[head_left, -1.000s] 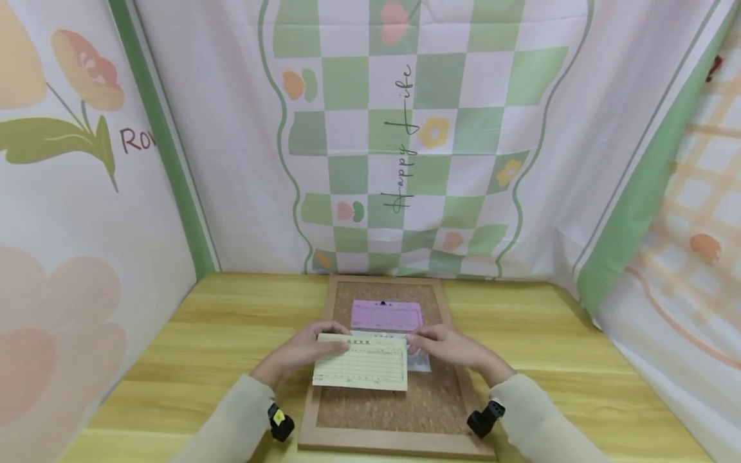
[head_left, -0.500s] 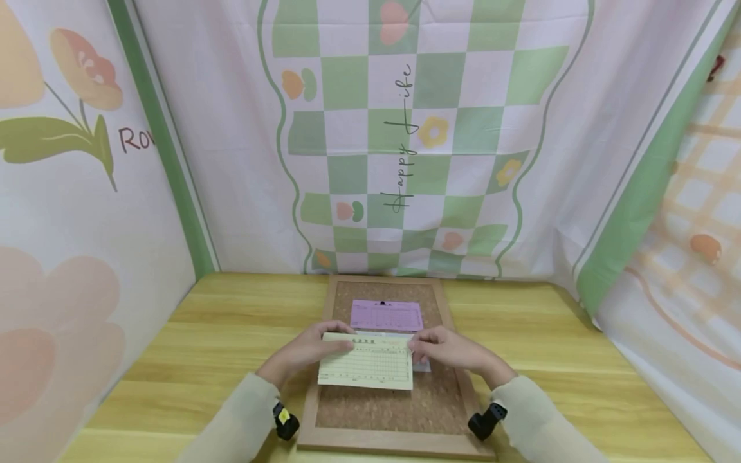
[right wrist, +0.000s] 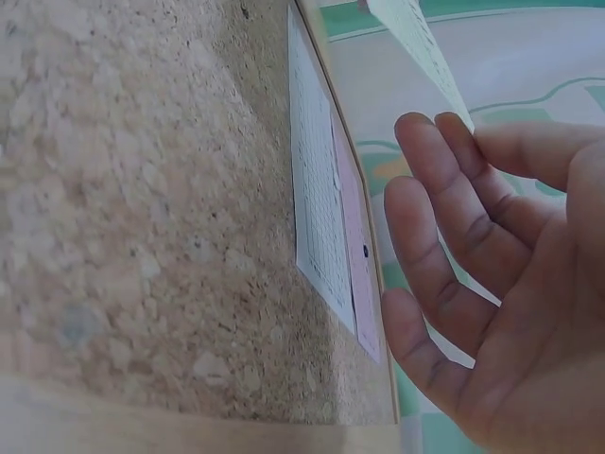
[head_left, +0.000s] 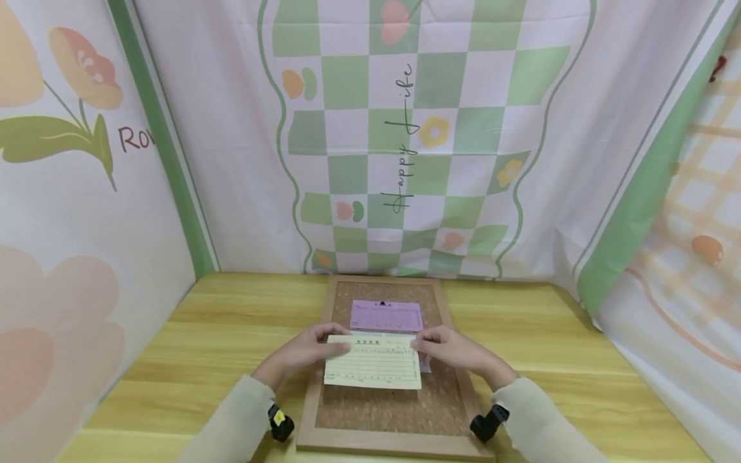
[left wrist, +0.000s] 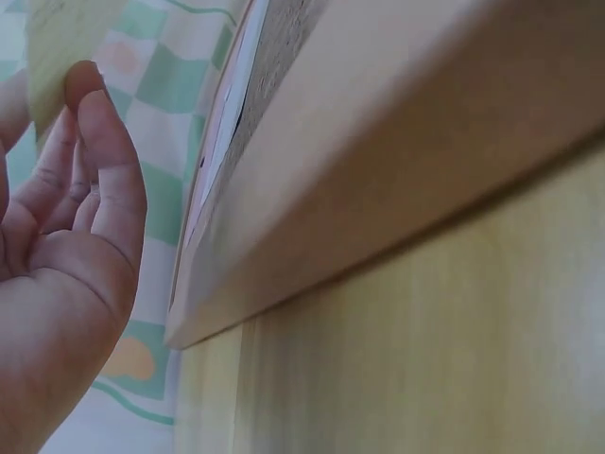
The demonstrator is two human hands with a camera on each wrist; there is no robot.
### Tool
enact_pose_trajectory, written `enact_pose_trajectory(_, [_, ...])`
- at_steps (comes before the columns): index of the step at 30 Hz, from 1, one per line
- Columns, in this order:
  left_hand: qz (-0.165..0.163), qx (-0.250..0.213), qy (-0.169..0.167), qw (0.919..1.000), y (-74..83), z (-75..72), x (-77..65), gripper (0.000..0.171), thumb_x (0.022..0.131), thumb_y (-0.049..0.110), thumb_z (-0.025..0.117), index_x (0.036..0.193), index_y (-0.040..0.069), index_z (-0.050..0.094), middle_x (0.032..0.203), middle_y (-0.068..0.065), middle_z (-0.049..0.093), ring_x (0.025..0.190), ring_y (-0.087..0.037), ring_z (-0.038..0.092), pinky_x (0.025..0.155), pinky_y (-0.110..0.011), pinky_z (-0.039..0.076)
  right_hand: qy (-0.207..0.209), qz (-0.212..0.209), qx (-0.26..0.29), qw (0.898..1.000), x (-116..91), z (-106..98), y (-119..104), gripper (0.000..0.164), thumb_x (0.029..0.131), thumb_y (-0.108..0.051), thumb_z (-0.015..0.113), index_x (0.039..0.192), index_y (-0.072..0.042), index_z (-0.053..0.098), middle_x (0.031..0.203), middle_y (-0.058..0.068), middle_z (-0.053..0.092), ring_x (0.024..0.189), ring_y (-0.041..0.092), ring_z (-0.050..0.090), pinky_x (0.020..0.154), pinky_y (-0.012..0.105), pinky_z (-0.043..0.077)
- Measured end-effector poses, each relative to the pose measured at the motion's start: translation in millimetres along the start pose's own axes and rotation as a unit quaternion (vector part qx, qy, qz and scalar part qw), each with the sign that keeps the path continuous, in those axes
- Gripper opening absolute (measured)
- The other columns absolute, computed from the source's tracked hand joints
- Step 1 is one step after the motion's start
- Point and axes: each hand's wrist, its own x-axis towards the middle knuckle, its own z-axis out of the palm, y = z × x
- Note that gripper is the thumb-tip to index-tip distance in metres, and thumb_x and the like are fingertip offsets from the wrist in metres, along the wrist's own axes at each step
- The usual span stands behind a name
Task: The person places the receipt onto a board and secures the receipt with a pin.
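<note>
A pale yellow printed form [head_left: 373, 366] is held up over a wood-framed corkboard [head_left: 376, 415]. My left hand [head_left: 301, 354] pinches its upper left part, thumb on the front and fingers behind. At the upper right corner, my right hand [head_left: 457, 352] pinches it between thumb and index finger; the other fingers are loosely bent in the right wrist view. Below the yellow form, a white printed form [right wrist: 317, 180] lies on the cork, mostly covered in the head view. Farther up, a purple form [head_left: 386, 316] lies on the board with a black pin [head_left: 383, 303] at its top edge.
The corkboard lies on a yellow wood-grain table [head_left: 231, 328], reaching back near the curtain [head_left: 393, 161] with green checks. Printed cloth hangs at the left and right too. A black wrist camera [head_left: 489, 422] sits at the right sleeve, and another at the left.
Both hands have kept their pinch while the yellow form shifted a little to the right, covering more of the white form. The board and purple form stay put.
</note>
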Motion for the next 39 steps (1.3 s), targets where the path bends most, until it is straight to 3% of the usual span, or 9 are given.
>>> enact_pose_trajectory(2, [-0.001,0.001,0.003,1.0000,-0.8,-2.2,-1.9,0.039,0.095,0.038,0.069,0.125,0.014,0.063,0.106,-0.007,0.056,0.094,-0.022,0.051,0.079,-0.037,0.048,-0.003,-0.001,0.002,1.000,-1,-1,1,0.034,0.107,-0.024,0.050,0.087,-0.001,0.064,0.081,0.013,0.063,0.073,0.029,0.056,0.066,0.038,0.048])
enact_pose_trajectory(5, [-0.005,-0.013,0.000,0.9999,-1.8,-4.8,-4.0,0.040,0.096,0.034,0.069,0.127,0.010,0.061,0.103,-0.009,0.055,0.092,-0.021,0.053,0.079,-0.036,0.052,-0.005,0.007,0.000,1.000,-3,-3,1,0.035,0.107,-0.024,0.050,0.087,0.001,0.063,0.081,0.014,0.063,0.072,0.029,0.056,0.066,0.038,0.048])
enact_pose_trajectory(14, [-0.005,-0.052,-0.011,0.9986,-5.4,-9.0,-8.2,0.042,0.097,0.022,0.069,0.131,0.002,0.056,0.113,-0.013,0.059,0.097,-0.024,0.062,0.088,-0.038,0.055,-0.013,0.021,0.002,1.000,-8,-7,1,0.037,0.106,-0.024,0.051,0.088,0.005,0.063,0.079,0.016,0.063,0.073,0.025,0.056,0.066,0.034,0.045])
enact_pose_trajectory(26, [-0.011,-0.007,-0.022,0.9997,-1.6,-8.8,-12.6,0.033,0.096,0.022,0.069,0.122,0.004,0.062,0.100,-0.009,0.065,0.087,-0.022,0.063,0.078,-0.038,0.057,-0.046,0.053,0.025,0.997,-15,-6,2,0.032,0.104,-0.026,0.057,0.085,0.000,0.062,0.077,0.010,0.063,0.060,0.016,0.051,0.053,0.026,0.042])
enact_pose_trajectory(39, [0.030,0.069,-0.067,0.9949,5.3,-0.9,-14.6,0.023,0.095,0.017,0.070,0.114,0.006,0.065,0.089,-0.003,0.062,0.075,-0.015,0.060,0.065,-0.027,0.053,-0.059,0.055,0.006,0.997,-21,-5,1,0.026,0.101,-0.023,0.061,0.087,-0.001,0.065,0.076,0.009,0.064,0.062,0.018,0.057,0.055,0.028,0.047])
